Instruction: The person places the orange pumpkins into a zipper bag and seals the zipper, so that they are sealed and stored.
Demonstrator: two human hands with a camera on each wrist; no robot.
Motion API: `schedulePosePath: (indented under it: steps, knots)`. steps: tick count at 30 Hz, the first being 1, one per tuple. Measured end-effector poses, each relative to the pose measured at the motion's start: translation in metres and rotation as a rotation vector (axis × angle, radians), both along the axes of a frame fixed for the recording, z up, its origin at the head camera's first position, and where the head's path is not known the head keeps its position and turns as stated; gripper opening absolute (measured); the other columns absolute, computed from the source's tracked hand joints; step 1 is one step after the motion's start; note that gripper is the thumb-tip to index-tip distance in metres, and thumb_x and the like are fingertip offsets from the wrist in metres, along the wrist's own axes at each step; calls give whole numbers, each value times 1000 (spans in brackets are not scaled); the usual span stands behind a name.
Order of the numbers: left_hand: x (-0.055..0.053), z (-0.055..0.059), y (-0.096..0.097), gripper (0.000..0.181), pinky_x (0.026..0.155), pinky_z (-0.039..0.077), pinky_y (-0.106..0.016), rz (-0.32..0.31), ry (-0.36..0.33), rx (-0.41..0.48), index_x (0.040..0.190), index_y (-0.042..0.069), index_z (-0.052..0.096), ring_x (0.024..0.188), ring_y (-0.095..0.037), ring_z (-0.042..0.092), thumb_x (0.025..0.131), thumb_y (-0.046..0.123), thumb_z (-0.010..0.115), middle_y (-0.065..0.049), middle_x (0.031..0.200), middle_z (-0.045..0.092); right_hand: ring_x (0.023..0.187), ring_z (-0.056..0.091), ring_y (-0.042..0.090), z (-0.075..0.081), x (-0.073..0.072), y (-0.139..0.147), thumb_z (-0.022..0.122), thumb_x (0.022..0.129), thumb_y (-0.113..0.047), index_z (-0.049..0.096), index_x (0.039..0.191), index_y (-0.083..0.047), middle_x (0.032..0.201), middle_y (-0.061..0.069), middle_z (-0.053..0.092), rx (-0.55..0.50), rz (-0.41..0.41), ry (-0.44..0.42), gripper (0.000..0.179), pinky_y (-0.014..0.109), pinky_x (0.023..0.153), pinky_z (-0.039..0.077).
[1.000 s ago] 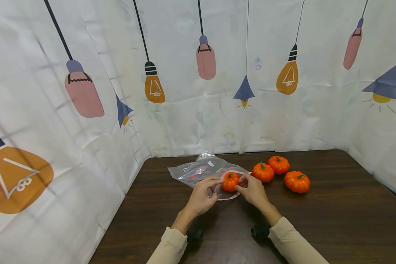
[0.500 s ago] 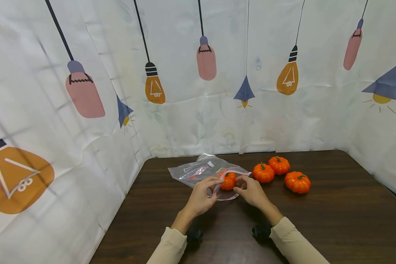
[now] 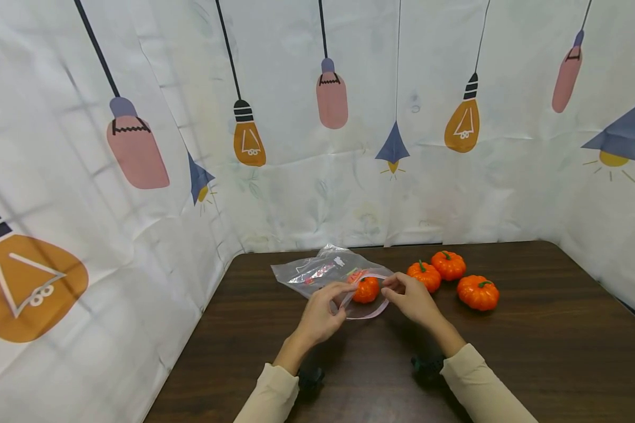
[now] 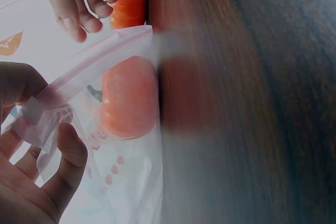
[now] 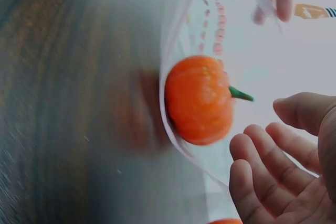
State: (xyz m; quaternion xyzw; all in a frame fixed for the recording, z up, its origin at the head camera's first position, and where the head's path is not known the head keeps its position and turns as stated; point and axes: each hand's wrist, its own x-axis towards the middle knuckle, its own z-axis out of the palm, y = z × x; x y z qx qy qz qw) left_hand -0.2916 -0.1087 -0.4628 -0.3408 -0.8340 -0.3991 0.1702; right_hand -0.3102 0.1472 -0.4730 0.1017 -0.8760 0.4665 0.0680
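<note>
A small orange toy pumpkin [image 3: 367, 290] with a green stem sits just within the mouth of a clear zip bag [image 3: 309, 273], which lies on the table. My left hand [image 3: 320, 314] pinches the bag's pink-edged opening between thumb and fingers, lifting that rim, as the left wrist view also shows. Beside the mouth's right side is my right hand [image 3: 413, 299]. In the right wrist view its fingers are loosely bent, with a gap between them and the pumpkin [image 5: 199, 100], and nothing is held.
Three more toy pumpkins stand right of the bag: one close behind my right hand [image 3: 425, 276], one farther back [image 3: 448, 265] and one to the right [image 3: 478, 292]. The dark wooden table [image 3: 550, 352] backs onto a white printed curtain [image 3: 307, 200].
The pumpkin has moved a little left, deeper into the bag. My right hand has let go of it and drawn back to the right. The left hand keeps its hold on the rim.
</note>
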Motion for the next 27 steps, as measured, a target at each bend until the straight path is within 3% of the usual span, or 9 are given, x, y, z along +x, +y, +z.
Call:
schedulePosePath:
  steps: [8,12,20,27]
  knots:
    - [-2,-1,-1,49,59,54,-23,79,-40,5,124,9,69,72,-17,64,78,-7,71,-5,103,72,80,69,26,9,-2,19,69,97,-20,68,111,-6,90,7,70,-52,-23,35,20,24,67,53]
    - [-2,-1,0,38,61,55,-24,107,-36,52,113,6,72,71,-20,64,77,-8,71,-7,90,69,75,66,23,16,-1,29,69,97,-21,69,111,-5,86,8,70,-58,-61,73,21,25,64,52]
    - [-3,-2,-1,20,60,53,-23,196,-48,77,93,11,73,69,-15,62,79,-3,75,-2,78,64,87,68,23,31,2,56,63,101,-27,66,119,-2,104,17,72,-101,-104,60,30,26,74,55]
    - [-4,-2,-2,18,59,53,-23,190,-81,109,93,10,74,68,-14,60,81,-4,75,1,77,64,84,71,20,38,6,80,63,102,-29,65,119,-2,104,20,71,-147,-154,98,33,25,72,59]
